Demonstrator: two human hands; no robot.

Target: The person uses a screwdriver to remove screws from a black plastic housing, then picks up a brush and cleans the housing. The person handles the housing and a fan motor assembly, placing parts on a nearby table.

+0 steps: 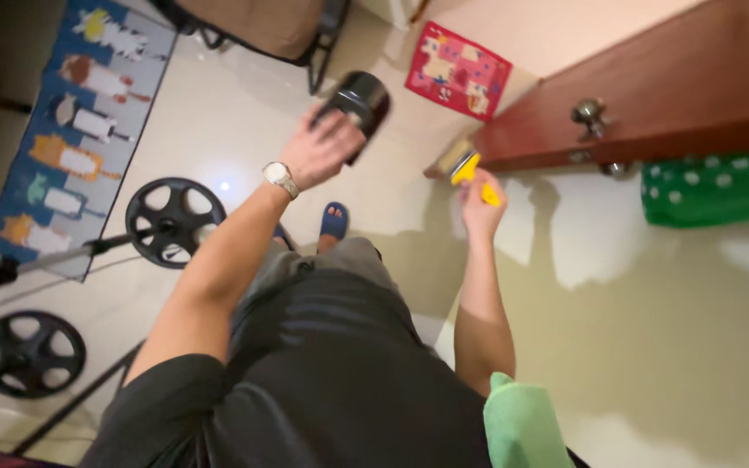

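Red mat [459,71] by brown door w/ knob [589,113]; green dotted cloth [714,189] right; barbell plates [175,222] left; blue rug [75,130].

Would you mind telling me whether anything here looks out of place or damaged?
Nothing looks spilled or broken. The left hand holds a black can, the right hand a yellow-handled brush at the wooden door. A barbell lies on the floor.
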